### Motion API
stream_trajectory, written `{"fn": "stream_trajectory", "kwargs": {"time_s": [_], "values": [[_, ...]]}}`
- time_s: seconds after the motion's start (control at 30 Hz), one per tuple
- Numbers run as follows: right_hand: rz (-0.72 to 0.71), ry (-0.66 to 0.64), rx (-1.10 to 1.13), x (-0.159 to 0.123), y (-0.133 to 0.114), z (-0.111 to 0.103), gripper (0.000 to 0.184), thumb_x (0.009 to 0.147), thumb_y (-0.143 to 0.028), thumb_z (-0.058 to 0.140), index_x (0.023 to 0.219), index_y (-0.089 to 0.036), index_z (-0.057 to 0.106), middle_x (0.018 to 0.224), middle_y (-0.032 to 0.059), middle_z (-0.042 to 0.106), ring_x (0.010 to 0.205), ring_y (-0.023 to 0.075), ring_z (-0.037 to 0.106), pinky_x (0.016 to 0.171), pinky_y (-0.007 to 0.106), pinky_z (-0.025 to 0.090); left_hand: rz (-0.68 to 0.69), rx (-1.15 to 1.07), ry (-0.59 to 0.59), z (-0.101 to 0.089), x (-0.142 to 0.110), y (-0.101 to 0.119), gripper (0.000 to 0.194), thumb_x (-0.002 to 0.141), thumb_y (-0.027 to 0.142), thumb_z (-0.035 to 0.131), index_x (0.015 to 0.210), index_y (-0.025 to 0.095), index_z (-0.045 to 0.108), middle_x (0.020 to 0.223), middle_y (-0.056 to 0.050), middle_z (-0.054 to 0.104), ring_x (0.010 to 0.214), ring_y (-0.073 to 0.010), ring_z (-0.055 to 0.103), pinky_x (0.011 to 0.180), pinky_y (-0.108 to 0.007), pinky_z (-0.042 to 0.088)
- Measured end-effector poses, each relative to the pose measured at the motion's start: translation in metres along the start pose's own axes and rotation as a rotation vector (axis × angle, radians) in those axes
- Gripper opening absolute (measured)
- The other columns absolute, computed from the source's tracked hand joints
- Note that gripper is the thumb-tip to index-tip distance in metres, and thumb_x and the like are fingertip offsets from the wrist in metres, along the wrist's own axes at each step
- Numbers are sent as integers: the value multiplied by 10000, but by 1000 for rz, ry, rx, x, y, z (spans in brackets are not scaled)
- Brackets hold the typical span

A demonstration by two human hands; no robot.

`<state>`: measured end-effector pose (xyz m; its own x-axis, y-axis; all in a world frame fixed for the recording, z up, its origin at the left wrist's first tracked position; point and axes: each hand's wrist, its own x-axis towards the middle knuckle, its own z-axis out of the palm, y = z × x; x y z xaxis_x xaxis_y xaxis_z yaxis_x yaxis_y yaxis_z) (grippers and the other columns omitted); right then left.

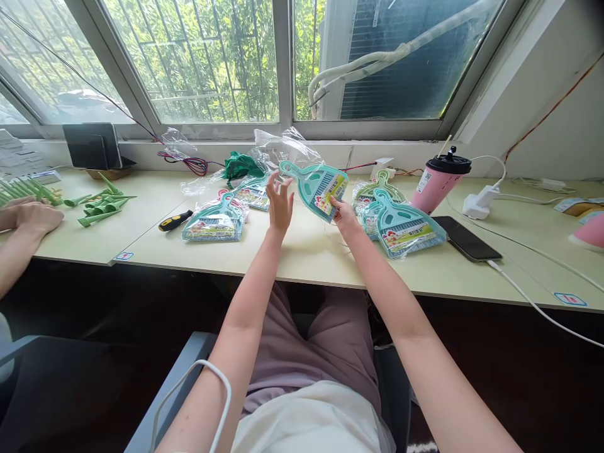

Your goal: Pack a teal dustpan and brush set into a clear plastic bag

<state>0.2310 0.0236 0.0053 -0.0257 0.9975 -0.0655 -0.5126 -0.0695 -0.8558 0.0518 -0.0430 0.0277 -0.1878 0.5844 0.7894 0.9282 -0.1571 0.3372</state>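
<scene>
My right hand (346, 218) grips a small turquoise dustpan (309, 184) by its lower right edge, thumb on the printed label. The dustpan is tilted above the table, its handle pointing up and left. My left hand (281, 207) is raised beside the handle, fingers apart and slightly curled, with nothing visible in them. Clear plastic bags (287, 146) lie crumpled behind the dustpan. On the left rests a wrapped turquoise dustpan set (214, 221), with another set (255, 196) behind it. Right of my right hand lies a wrapped turquoise dustpan (406, 229) in front of a green one (383, 184).
A yellow-black screwdriver (175, 221), green plastic pieces (106, 204) and another person's hand (40, 215) are on the left. To the right stand a pink cup (436, 182), a phone (465, 239) with its cable and a white plug (479, 202). Windows line the back.
</scene>
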Motion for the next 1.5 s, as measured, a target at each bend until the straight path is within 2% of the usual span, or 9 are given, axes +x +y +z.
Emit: {"fn": "stream_trajectory", "kwargs": {"time_s": [0.13, 0.27, 0.43, 0.53, 0.77, 1.0, 1.2, 1.33, 1.5], "values": [[-71, -54, 69, -3, -2, 0, 90, 838, -196, 751, 897, -186, 684, 846, 18, 773, 853, 182, 762, 778, 308, 637, -211, -65, 49, -3, 5, 3, 609, 986, 293, 572, 1556, 302, 358, 1647, -154, 325, 1607, -330, 183, 1234, -545, 361], [-111, -87, 92, -7, -3, 1, 143, 813, -233, 778, 917, -188, 692, 893, 41, 778, 925, 201, 761, 827, 332, 645, -362, -431, 72, 13, 18, -13, 747, 964, 420, 629, 1602, 294, 263, 1608, -170, 421, 1507, -291, 425, 1182, -470, 436], [-141, -110, 109, -7, -3, 0, 248, 748, -249, 833, 954, -204, 701, 907, 27, 778, 987, 222, 754, 879, 361, 648, -324, -925, -70, 35, 24, -30, 403, 919, 497, 662, 1139, 161, 699, 1040, -130, 773, 952, -215, 753, 921, -364, 591], [-143, -114, 115, -5, -3, 0, 253, 748, -241, 828, 968, -209, 706, 902, 22, 777, 981, 223, 755, 880, 372, 650, -241, -890, -129, 35, 19, -24, 210, 908, 370, 674, 874, 168, 719, 805, -62, 764, 732, -158, 726, 776, -304, 594], [-193, 26, 152, 0, -7, -6, 252, 783, -241, 794, 1018, -211, 708, 937, 15, 774, 968, 190, 752, 860, 339, 651, -94, -808, -380, 42, -2, 3, 141, 915, 284, 633, 845, 170, 676, 697, -23, 724, 596, -122, 665, 654, -260, 541], [-208, 45, 194, -1, -9, -8, 250, 831, -252, 752, 1073, -220, 701, 993, 10, 767, 987, 168, 738, 866, 316, 648, -30, -754, -552, 47, -8, 3, 469, 798, 450, 754, 1163, 170, 665, 1056, -108, 742, 928, -212, 714, 880, -363, 560], [-212, 69, 208, -3, -10, -6, 179, 836, -215, 724, 1010, -215, 682, 1013, 4, 753, 977, 154, 727, 881, 318, 638, -219, -1004, -706, 36, 2, 0, 1066, 661, 501, 866, 1549, 235, 338, 1615, -197, 388, 1424, -373, 467, 1137, -551, 416], [-211, 56, 171, -7, -8, -2, 160, 835, -202, 720, 990, -206, 681, 1020, 8, 751, 973, 160, 725, 903, 340, 626, -260, -1248, -593, 36, 3, 3, 1024, 690, 523, 863, 1536, 295, 334, 1594, -153, 436, 1407, -342, 501, 1138, -519, 436], [-186, 43, 103, -12, -4, 3, 158, 836, -211, 725, 990, -198, 687, 970, 9, 755, 948, 159, 732, 898, 334, 618, -320, -1242, -536, 44, 2, 3, 995, 598, 481, 937, 1422, 242, 434, 1259, -132, 701, 1101, -286, 688, 1033, -490, 515]]}}
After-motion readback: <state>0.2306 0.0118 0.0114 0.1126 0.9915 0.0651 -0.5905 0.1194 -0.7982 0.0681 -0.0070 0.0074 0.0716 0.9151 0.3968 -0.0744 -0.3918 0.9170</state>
